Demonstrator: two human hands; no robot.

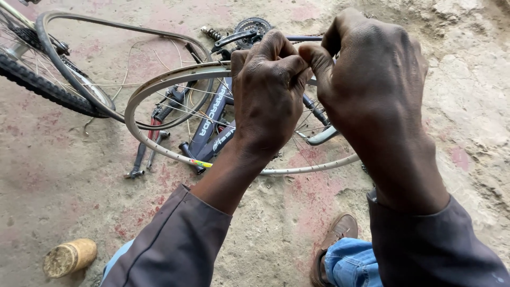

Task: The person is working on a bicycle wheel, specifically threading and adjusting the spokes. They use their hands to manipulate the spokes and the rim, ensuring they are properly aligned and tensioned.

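head view: your left hand (268,90) and right hand (372,79) are both clenched, knuckles touching, just above the silver wheel rim (159,85); what they pinch is hidden. the rim lies flat on the floor (64,175), nearer your left hand.

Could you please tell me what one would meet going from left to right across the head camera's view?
Tyred bicycle wheel → dusty yellowish can lying on the ground → loose tyre hoop → bare wheel rim → left hand → right hand, the two hands meeting over the rim.
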